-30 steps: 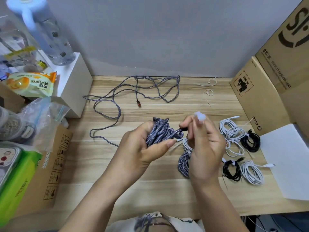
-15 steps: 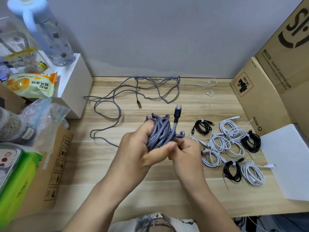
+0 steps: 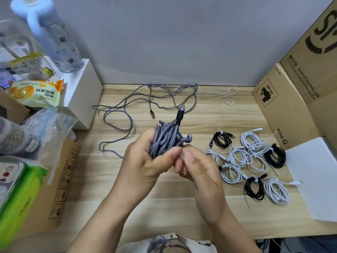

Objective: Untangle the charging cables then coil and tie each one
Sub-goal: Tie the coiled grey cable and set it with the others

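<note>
My left hand [image 3: 144, 165] grips a folded bundle of grey-blue braided cable [image 3: 166, 139] above the table's middle, its dark plug [image 3: 179, 115] sticking up. My right hand [image 3: 198, 172] is pressed to the bundle's lower right with curled fingers pinching there; what lies between them is hidden. A second braided cable [image 3: 127, 114] sprawls loose at the back of the wooden table [image 3: 164, 207]. On the right lie several coiled and tied cables, white [image 3: 238, 157] and black [image 3: 221, 139].
Two loose white ties [image 3: 228, 102] lie at the back right. Cardboard boxes [image 3: 277, 106] and a white sheet [image 3: 315, 176] line the right side. At the left stand a white box [image 3: 82, 94], a water bottle [image 3: 54, 39], bags and a carton [image 3: 45, 189].
My right hand dropped from above the bundle to its lower right side, uncovering the tied coils behind it. The bundle's plug now points up. My left hand kept its grip.
</note>
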`<state>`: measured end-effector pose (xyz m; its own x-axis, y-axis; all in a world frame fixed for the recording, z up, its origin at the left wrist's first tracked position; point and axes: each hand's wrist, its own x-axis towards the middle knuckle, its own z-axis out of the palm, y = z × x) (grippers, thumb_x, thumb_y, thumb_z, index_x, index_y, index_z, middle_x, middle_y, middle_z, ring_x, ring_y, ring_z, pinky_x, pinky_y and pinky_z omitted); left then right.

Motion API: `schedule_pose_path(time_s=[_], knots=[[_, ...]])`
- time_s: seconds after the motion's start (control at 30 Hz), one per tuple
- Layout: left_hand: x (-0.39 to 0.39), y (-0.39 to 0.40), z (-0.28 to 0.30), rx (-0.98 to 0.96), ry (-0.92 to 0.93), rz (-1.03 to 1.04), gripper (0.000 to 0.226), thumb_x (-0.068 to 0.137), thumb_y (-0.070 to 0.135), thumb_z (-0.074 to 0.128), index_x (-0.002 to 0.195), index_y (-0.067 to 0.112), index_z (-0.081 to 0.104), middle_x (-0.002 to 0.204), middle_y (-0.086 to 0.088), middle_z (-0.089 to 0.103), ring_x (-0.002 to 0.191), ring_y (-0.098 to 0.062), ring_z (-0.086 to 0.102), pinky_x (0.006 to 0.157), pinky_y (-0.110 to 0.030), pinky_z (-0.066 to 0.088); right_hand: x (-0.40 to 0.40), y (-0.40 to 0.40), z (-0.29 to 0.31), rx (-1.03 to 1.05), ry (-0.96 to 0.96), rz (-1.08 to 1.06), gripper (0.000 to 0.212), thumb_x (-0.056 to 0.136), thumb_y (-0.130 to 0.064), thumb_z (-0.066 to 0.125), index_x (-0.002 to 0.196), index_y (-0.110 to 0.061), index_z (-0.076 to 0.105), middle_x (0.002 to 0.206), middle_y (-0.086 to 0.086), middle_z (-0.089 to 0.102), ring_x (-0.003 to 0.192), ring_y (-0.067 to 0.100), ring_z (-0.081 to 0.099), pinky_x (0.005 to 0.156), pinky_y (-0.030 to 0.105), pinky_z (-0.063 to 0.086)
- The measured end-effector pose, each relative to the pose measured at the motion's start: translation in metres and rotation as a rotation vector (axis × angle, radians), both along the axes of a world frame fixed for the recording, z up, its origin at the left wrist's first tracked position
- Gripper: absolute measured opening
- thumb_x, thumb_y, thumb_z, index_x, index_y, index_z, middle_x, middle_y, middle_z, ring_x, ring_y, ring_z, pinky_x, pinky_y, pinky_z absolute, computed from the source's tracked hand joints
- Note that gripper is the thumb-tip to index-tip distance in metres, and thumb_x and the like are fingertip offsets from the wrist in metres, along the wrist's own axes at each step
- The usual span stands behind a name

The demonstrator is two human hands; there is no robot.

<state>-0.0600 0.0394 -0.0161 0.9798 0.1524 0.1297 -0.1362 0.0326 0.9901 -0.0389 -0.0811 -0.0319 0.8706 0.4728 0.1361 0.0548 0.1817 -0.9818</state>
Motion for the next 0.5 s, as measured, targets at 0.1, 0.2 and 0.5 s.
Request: schedule_pose_path(time_s=[0.1, 0.2, 0.5], knots=[[0.0019, 0.0017, -0.0016, -0.115, 0.059, 0.023, 0.030, 0.068, 0.028, 0.068, 0.082, 0.011, 0.048, 0.054, 0.008, 0.056, 0.049, 0.002, 0.047, 0.049, -0.011, 0.039, -0.0009, 0.0008, 0.0006, 0.010, 0.004, 0.019, 0.026, 0.090, -0.025, 0.040, 0.066, -0.018, 0.046, 0.062, -0.018, 0.049, 0.060, -0.003, 0.045, 0.061, 0.008, 0.034], [0.0040, 0.0042, -0.0033, -0.159, 0.108, 0.060, 0.028, 0.070, 0.016, 0.066, 0.084, 0.006, 0.044, 0.055, 0.006, 0.054, 0.048, -0.001, 0.044, 0.047, -0.013, 0.039, -0.0010, -0.0005, 0.0008, -0.050, 0.005, 0.041, 0.027, 0.090, -0.023, 0.043, 0.063, -0.017, 0.046, 0.061, -0.015, 0.048, 0.059, -0.002, 0.044, 0.060, 0.009, 0.033], [0.0009, 0.0083, -0.0069, 0.027, 0.133, 0.019, 0.050, 0.065, 0.038, 0.070, 0.088, 0.008, 0.038, 0.057, 0.011, 0.053, 0.048, -0.006, 0.040, 0.046, -0.019, 0.035, 0.0061, -0.0018, 0.0005, -0.361, 0.098, -0.062, 0.029, 0.069, -0.038, 0.051, 0.047, -0.020, 0.047, 0.043, -0.008, 0.034, 0.045, 0.003, 0.032, 0.049, 0.016, 0.026]])
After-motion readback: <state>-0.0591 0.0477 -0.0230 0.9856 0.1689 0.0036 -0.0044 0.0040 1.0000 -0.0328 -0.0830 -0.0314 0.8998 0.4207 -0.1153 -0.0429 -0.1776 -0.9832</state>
